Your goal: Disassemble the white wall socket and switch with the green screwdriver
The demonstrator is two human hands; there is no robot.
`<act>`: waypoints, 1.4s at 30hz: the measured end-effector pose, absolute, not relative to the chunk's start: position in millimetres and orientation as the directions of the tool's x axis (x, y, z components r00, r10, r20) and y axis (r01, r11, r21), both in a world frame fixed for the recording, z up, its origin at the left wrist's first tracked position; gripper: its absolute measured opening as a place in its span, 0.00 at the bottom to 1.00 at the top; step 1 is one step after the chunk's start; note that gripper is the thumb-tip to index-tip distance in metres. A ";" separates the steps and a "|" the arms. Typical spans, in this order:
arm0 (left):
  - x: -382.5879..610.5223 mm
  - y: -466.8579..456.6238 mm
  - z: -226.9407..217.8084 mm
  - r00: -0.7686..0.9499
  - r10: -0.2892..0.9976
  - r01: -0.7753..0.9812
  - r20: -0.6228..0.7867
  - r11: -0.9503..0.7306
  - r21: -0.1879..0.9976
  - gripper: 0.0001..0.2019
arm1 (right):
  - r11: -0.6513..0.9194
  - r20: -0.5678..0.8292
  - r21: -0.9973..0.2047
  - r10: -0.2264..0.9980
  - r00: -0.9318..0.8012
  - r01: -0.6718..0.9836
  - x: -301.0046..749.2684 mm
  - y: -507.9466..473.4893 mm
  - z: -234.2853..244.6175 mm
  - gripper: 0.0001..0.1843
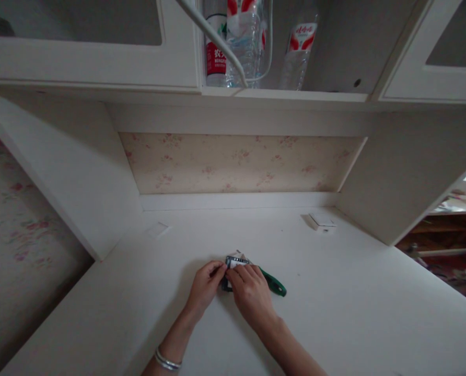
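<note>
A small flat rectangular piece [229, 285] with a dark edge and a pale middle is at my fingertips near the middle of the white desk. Its exact kind is hard to make out. My left hand [204, 288] pinches at its left edge with thumb and forefinger. My right hand [252, 292] lies over its right part, fingers together and curled, hiding much of it. A green handle [274, 283] of some tool sticks out on the right from behind my right hand. A thin pale object [240, 254] shows just beyond the dark-edged piece.
On the white desk [335, 324], a small white box [322, 222] sits at the back right and a clear flat piece [158, 228] at the back left. Overhead, a shelf [288, 94] holds plastic bottles [300, 49]; a pale cable [217, 39] hangs before it. Side panels flank the desk.
</note>
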State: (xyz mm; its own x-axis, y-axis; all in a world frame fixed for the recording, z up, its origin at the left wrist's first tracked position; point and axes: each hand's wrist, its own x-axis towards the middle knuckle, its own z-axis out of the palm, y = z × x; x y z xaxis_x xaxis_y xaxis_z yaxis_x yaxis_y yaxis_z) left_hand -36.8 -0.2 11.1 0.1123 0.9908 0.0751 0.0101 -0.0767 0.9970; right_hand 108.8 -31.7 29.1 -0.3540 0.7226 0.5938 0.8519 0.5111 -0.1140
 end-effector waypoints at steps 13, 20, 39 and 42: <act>-39.2 -2.8 16.0 0.105 0.994 -0.037 0.019 -0.015 0.999 0.17 | 0.500 0.573 0.090 0.681 -0.456 0.861 98.4 -28.7 33.0 0.08; -35.2 -4.3 15.5 0.111 0.993 -0.002 0.029 -0.029 1.000 0.18 | 0.511 0.579 0.110 0.664 -0.472 0.853 100.7 -31.4 31.7 0.07; -31.9 -7.5 18.5 0.110 0.992 0.118 0.060 -0.073 0.990 0.15 | 0.547 0.498 0.219 0.649 -0.574 0.808 103.0 -33.1 28.1 0.11; -30.8 -6.8 15.4 0.123 0.990 0.106 0.065 -0.079 0.991 0.15 | 0.580 0.472 0.260 0.621 -0.626 0.772 106.7 -34.6 35.0 0.10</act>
